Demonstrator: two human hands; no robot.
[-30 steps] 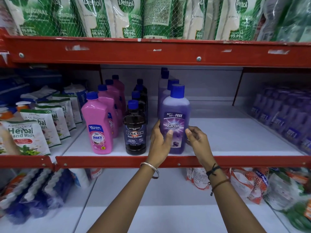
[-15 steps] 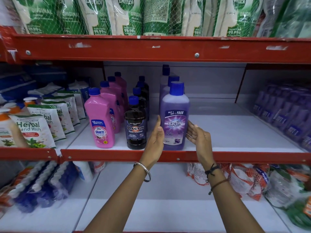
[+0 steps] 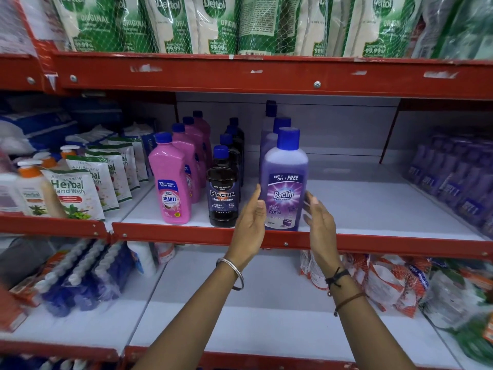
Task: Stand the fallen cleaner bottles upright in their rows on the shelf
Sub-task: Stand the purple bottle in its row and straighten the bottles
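Both hands flank the front purple Bactin bottle [image 3: 285, 182], which serves as the landmark. From the head camera, the left hand [image 3: 249, 218] stands edge-up just left of the bottle's lower label, palm turned toward it, fingers straight and together, spread open and gripping nothing; whether its fingertips touch the plastic I cannot tell. The right hand [image 3: 318, 222] mirrors it just right of the bottle, palm facing in, fingers loosely extended and slightly blurred, likewise open with a sliver of shelf showing between it and the bottle. Both forearms rise from below the bottle; the left wrist carries a metal bangle [image 3: 234, 273], the right wrist dark thread bands [image 3: 337, 277].

The purple bottle stands upright at the front edge of the shelf [image 3: 373, 209], heading a row of purple bottles behind it. Left of it stands a dark Bactin bottle [image 3: 222, 196], upright and leading its own row. Further left is a pink Shakti bottle [image 3: 169, 182], also upright with pink ones behind. Well right of the purple bottle, blurred purple bottles [image 3: 453, 180] crowd the neighbouring bay.
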